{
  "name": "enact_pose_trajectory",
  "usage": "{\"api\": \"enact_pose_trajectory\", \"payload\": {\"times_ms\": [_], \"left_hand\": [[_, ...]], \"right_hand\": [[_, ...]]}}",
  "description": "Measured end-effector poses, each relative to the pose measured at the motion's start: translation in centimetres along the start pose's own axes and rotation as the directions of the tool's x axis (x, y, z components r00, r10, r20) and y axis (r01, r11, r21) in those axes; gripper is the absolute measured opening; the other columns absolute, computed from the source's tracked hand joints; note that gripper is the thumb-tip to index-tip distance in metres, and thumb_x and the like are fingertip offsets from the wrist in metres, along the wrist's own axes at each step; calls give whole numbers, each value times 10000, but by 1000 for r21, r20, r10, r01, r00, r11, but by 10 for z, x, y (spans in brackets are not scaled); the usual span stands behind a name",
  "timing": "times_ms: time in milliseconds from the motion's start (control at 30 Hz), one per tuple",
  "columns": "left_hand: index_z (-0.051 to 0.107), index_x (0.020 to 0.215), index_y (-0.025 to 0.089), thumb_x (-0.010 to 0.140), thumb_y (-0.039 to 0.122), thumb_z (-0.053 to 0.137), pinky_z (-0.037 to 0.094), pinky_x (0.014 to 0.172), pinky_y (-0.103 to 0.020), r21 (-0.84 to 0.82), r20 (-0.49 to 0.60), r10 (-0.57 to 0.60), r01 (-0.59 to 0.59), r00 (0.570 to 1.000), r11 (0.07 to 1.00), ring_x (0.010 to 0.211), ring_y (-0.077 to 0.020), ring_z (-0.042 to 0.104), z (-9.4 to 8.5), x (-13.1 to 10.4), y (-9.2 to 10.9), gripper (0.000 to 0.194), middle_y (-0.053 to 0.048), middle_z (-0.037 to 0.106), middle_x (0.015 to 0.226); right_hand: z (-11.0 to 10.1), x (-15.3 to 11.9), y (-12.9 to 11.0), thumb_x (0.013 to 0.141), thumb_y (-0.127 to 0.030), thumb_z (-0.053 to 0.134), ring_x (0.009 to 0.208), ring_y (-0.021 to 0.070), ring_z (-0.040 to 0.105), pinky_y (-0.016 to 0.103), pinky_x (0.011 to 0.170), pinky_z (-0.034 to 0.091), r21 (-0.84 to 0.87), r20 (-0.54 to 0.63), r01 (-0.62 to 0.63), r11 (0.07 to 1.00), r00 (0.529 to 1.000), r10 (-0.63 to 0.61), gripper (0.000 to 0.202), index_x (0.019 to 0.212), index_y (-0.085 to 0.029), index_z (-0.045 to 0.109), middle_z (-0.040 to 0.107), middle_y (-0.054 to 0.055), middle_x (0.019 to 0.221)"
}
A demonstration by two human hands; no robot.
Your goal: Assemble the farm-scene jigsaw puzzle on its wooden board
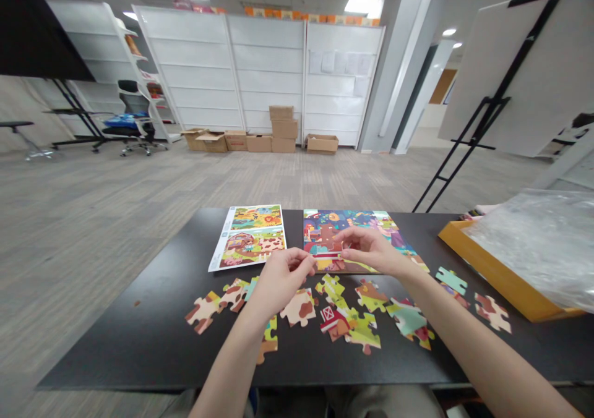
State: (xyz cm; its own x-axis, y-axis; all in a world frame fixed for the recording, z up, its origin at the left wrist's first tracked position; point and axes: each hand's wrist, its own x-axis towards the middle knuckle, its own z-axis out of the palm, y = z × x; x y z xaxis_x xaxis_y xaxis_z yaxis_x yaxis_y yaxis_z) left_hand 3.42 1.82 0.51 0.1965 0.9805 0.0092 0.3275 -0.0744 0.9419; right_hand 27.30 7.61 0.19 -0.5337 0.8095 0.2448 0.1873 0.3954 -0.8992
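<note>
My left hand (291,268) and my right hand (369,249) face each other over the colourful puzzle board (387,223). Between them is a brown jigsaw puzzle piece (327,235) with a red and white strip along its lower edge. My left thumb and index finger pinch its lower left corner, while my right fingertips close on its right side. Whether it is one piece or two joined ones I cannot tell. Below my hands lie a cream and brown piece (299,307), a red barn piece (335,323) and green pieces (363,331).
Left of the board lies a picture sheet (253,238) with farm and animal scenes. More pieces (204,311) are scattered left, and others (492,311) right. An orange-yellow box (492,272) with clear plastic wrap (538,245) stands at the black table's (153,319) right.
</note>
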Motion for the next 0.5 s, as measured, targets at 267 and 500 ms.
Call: {"api": "enact_pose_trajectory", "payload": {"times_ms": [267,500], "left_hand": [[719,799,200,877,349,543,503,702,-286,187,-134,81,-56,988,981,691,-180,680,7,3,-14,243,-29,739,738],[713,792,202,886,348,529,497,669,-270,191,-164,91,-59,982,980,674,-175,676,8,6,-10,253,-25,733,721]], "right_hand": [[4,0,2,831,-408,746,713,156,616,306,643,497,-181,-41,-19,983,999,12,267,1004,-209,705,713,44,895],[9,0,6,811,-398,766,831,178,649,308,684,525,-161,-86,8,987,996,-22,312,1053,-225,675,699,52,1008]]}}
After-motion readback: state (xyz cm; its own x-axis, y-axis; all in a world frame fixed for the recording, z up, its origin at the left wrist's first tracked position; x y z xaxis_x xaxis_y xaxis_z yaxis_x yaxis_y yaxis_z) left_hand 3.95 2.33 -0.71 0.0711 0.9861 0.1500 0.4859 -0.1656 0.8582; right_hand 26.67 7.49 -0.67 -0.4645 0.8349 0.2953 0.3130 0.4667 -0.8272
